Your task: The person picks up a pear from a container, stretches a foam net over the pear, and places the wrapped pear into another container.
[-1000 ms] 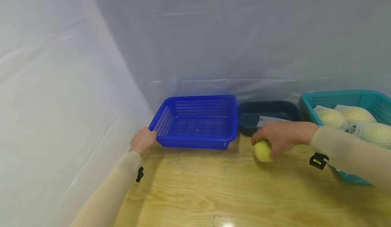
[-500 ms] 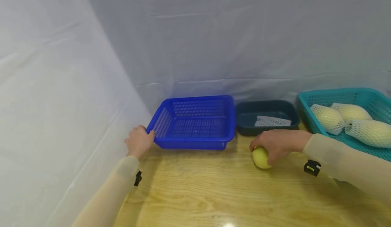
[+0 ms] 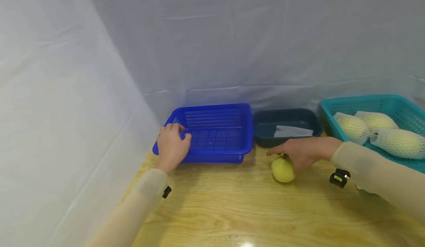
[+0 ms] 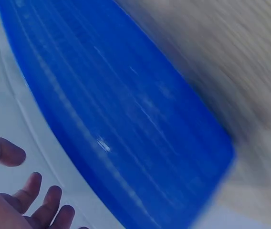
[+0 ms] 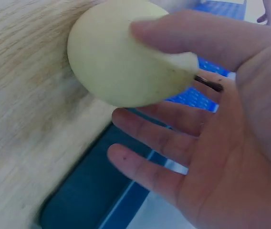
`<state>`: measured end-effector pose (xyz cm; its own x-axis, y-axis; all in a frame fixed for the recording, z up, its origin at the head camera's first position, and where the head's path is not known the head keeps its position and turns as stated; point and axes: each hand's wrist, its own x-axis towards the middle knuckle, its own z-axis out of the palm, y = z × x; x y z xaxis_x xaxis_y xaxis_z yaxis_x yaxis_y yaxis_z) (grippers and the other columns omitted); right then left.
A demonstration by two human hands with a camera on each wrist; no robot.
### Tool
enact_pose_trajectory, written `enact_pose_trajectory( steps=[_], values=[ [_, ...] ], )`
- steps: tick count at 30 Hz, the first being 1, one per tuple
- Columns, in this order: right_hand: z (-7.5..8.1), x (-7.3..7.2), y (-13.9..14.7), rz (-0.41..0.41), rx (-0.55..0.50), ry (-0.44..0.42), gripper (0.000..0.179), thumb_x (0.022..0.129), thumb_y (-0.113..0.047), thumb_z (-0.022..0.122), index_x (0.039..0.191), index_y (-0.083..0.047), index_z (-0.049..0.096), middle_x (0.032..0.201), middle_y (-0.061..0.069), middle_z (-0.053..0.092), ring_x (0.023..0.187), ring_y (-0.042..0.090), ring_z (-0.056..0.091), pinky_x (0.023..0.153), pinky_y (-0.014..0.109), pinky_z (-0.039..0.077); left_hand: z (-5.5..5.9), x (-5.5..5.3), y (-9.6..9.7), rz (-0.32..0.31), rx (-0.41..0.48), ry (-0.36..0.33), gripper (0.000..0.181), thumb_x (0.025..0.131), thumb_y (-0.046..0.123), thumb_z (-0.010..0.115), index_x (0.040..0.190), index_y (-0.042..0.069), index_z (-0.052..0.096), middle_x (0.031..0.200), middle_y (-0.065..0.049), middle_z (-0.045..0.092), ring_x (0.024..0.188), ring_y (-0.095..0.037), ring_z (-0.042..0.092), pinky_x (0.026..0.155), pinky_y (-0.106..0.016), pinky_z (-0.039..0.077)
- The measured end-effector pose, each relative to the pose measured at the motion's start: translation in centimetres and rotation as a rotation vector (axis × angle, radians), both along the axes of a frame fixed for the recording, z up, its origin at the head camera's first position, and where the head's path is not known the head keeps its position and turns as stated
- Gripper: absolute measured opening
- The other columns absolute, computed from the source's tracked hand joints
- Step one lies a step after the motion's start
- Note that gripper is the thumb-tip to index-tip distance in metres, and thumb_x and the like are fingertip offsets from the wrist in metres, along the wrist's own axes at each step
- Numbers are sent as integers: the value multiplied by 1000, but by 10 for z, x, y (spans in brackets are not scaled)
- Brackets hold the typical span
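Note:
In the head view, a yellow-green pear rests on the wooden table. My right hand is over it, index finger stretched leftward. The right wrist view shows the thumb lying over the pear, whose dark stem points toward the palm; the fingers are spread, fairly straight, beside it. My left hand is at the left side of a blue perforated basket, fingers loosely bent and holding nothing. In the left wrist view its fingers are apart from the blue basket.
A dark teal tray with a flat white foam net sits right of the blue basket. Farther right, a turquoise basket holds several pale fruits in foam nets. Grey sheeting stands behind and at left.
My left hand has let go of the blue basket's left rim and moved right over its edge. My right hand's fingers have loosened and straightened from around the pear, which has come slightly nearer.

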<state>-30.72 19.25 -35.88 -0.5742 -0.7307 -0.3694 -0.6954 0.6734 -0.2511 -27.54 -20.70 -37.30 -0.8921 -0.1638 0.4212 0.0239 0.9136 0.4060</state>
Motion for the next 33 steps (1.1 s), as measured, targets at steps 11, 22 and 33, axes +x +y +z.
enact_pose_trajectory(
  steps=[11, 22, 33],
  values=[
    [24, -13, 29, -92, -35, -7, 74, 84, 12, 60, 152, -14, 44, 144, 22, 53, 126, 40, 56, 81, 39, 54, 5, 2, 76, -406, 86, 113, 17, 90, 13, 61, 105, 7, 66, 107, -6, 61, 108, -26, 53, 97, -43, 45],
    [18, -65, 43, -149, -123, 157, 41, 97, -5, 59, 138, -1, 57, 129, 21, 63, 111, 34, 63, 85, 47, 55, 0, 1, 126, -618, 129, -3, 16, 96, 18, 58, 110, 13, 64, 113, -3, 63, 110, -21, 57, 95, -40, 49],
    [-5, -100, 34, -227, 33, 146, 48, 98, -13, 59, 141, 5, 52, 144, 30, 50, 128, 46, 52, 97, 56, 49, -7, 4, 147, -642, 106, -40, 15, 96, 21, 58, 109, 16, 64, 110, 4, 62, 105, -14, 57, 92, -35, 51]
  ],
)
